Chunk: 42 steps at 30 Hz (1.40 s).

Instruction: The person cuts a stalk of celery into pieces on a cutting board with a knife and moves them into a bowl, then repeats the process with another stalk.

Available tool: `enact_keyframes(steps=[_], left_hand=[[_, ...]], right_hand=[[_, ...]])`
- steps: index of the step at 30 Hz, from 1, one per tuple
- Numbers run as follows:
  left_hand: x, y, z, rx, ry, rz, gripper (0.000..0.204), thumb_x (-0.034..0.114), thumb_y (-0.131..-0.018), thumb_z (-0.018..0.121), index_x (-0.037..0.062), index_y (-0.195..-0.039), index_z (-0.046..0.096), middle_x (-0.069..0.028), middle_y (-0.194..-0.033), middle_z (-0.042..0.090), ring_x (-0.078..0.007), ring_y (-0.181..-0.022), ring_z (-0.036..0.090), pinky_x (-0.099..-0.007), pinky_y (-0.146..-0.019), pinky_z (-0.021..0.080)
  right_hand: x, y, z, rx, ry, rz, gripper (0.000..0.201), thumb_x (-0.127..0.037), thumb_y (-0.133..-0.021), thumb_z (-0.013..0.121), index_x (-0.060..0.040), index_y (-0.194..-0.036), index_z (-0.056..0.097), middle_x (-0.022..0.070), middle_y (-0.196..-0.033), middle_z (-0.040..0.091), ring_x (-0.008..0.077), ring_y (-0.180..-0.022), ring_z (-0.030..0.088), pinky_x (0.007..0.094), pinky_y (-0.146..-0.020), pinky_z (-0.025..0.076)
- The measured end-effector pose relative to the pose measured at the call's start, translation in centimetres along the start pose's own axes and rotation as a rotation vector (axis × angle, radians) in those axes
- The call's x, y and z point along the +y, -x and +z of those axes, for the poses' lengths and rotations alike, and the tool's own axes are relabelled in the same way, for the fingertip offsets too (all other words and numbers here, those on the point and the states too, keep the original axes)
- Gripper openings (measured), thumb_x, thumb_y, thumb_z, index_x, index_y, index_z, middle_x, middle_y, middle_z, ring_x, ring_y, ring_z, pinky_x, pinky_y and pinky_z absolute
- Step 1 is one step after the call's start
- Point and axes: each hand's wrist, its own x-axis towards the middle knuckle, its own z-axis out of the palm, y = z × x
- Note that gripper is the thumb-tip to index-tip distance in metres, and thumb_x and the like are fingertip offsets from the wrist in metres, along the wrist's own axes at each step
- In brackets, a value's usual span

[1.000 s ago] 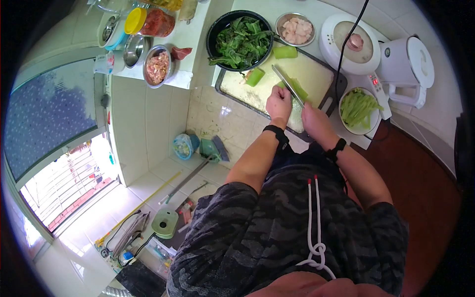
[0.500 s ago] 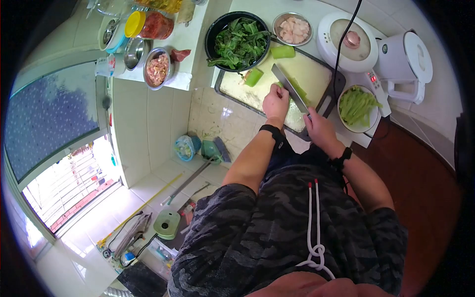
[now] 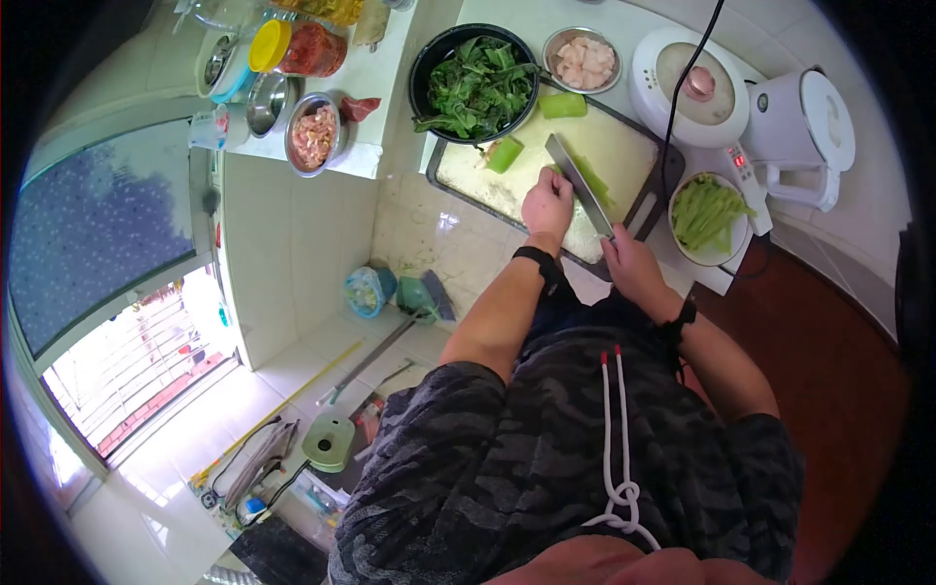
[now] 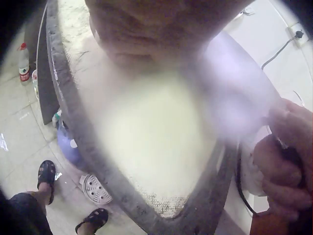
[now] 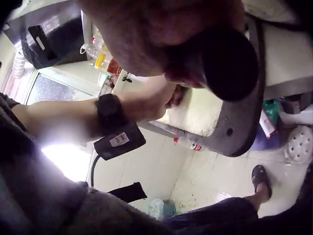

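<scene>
My right hand (image 3: pixel 636 261) grips the black handle (image 5: pixel 232 66) of a broad kitchen knife (image 3: pixel 582 190). The blade slants over the cutting board (image 3: pixel 492 187), right beside my left hand (image 3: pixel 548 207). With curled fingers, that left hand holds a piece of green vegetable stem, mostly hidden under it. Thin green slices (image 3: pixel 595 180) lie on the far side of the blade. Two thicker stem chunks, one at the back (image 3: pixel 563 105) and one at the left (image 3: pixel 503 154), are also on the board. In the left wrist view the blade (image 4: pixel 239 93) is blurred.
Behind the board stand a black pot of leaves (image 3: pixel 478 88) and a metal bowl of pale meat (image 3: pixel 583 60). To the right are a bowl of green strips (image 3: pixel 707 219), a white cooker (image 3: pixel 673 117) and a kettle (image 3: pixel 795 122). A black cord (image 3: pixel 694 63) hangs over the counter.
The knife has turned so more of its broad side shows, and my right hand has shifted slightly right and toward my body. My left hand has moved a little toward me, staying beside the blade.
</scene>
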Motion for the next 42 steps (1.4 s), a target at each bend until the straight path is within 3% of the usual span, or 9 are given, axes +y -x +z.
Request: enact_keyframes(steps=[4,7,13,19,25,28,33,40,42], left_hand=[[-0.1,-0.1,-0.1,-0.008,-0.015,0.001,0.021,0.028,-0.089,0.056,0.0080,-0.082,0.055,-0.0161,-0.070,0.064,-0.0396,-0.069,0.063,-0.0471,-0.062,0.049],[-0.1,-0.1,-0.2,-0.001,-0.001,0.009,0.019,0.027,-0.089,0.055,0.0094,-0.082,0.053,-0.0171,-0.069,0.063,-0.0413,-0.069,0.062,-0.0509,-0.062,0.048],[0.0,-0.1,-0.2,-0.031,-0.026,0.007,0.018,0.027,-0.089,0.054,0.0096,-0.083,0.053,-0.0175,-0.069,0.063,-0.0416,-0.069,0.062,-0.0513,-0.062,0.048],[0.2,-0.4,-0.2,-0.004,-0.038,0.020,0.020,0.027,-0.089,0.056,0.0085,-0.082,0.053,-0.0168,-0.069,0.063,-0.0401,-0.069,0.063,-0.0489,-0.062,0.048],[0.1,-0.3,-0.3,-0.027,-0.039,0.012,0.021,0.027,-0.090,0.055,0.0081,-0.082,0.054,-0.0168,-0.069,0.063,-0.0398,-0.069,0.063,-0.0488,-0.062,0.048],[-0.2,-0.3,-0.3,-0.022,-0.045,0.018,0.021,0.028,-0.090,0.055,0.0080,-0.082,0.053,-0.0166,-0.069,0.063,-0.0398,-0.068,0.063,-0.0486,-0.062,0.048],[0.0,-0.3,-0.4,-0.042,-0.047,0.014,0.020,0.027,-0.090,0.054,0.0080,-0.083,0.053,-0.0168,-0.069,0.064,-0.0400,-0.069,0.063,-0.0488,-0.062,0.049],[-0.1,-0.2,-0.2,-0.015,-0.073,0.039,0.019,0.026,-0.090,0.054,0.0084,-0.084,0.053,-0.0174,-0.070,0.064,-0.0405,-0.069,0.063,-0.0494,-0.063,0.049],[0.1,-0.3,-0.4,-0.045,-0.049,0.029,0.018,0.026,-0.090,0.054,0.0088,-0.084,0.052,-0.0186,-0.071,0.064,-0.0417,-0.070,0.063,-0.0518,-0.063,0.048]], right_hand=[[0.4,-0.9,0.8,-0.002,0.033,-0.011,0.026,-0.026,-0.097,0.048,-0.0007,-0.102,0.045,0.0257,-0.072,0.061,0.0463,-0.071,0.059,0.0565,-0.063,0.044],[0.4,-1.9,1.1,0.051,0.041,-0.053,0.026,-0.026,-0.097,0.049,-0.0010,-0.100,0.045,0.0255,-0.072,0.061,0.0464,-0.071,0.059,0.0564,-0.063,0.043],[0.7,-0.6,-0.2,-0.043,-0.048,-0.030,0.026,-0.025,-0.097,0.049,-0.0003,-0.104,0.046,0.0251,-0.072,0.061,0.0465,-0.071,0.059,0.0560,-0.063,0.044],[0.5,-2.0,0.1,0.037,0.023,-0.074,0.028,-0.025,-0.097,0.050,0.0003,-0.107,0.047,0.0265,-0.075,0.061,0.0467,-0.073,0.059,0.0555,-0.063,0.044],[1.0,-1.0,0.0,-0.066,-0.029,0.009,0.029,-0.026,-0.096,0.050,0.0003,-0.108,0.048,0.0270,-0.077,0.062,0.0466,-0.075,0.060,0.0551,-0.065,0.044],[1.1,-2.0,0.8,0.040,-0.034,-0.077,0.028,-0.026,-0.096,0.050,0.0002,-0.107,0.048,0.0273,-0.077,0.062,0.0470,-0.075,0.060,0.0551,-0.065,0.044],[0.4,-0.1,-1.2,-0.080,-0.055,0.024,0.028,-0.027,-0.096,0.050,-0.0002,-0.104,0.048,0.0275,-0.079,0.062,0.0473,-0.076,0.059,0.0552,-0.066,0.044],[1.2,-2.3,0.6,0.025,-0.030,-0.058,0.028,-0.028,-0.096,0.050,-0.0003,-0.098,0.046,0.0270,-0.077,0.061,0.0477,-0.075,0.059,0.0557,-0.065,0.043],[0.8,-1.1,-0.7,-0.047,-0.071,-0.028,0.029,-0.028,-0.096,0.051,0.0005,-0.099,0.047,0.0278,-0.076,0.060,0.0480,-0.075,0.059,0.0556,-0.064,0.043]])
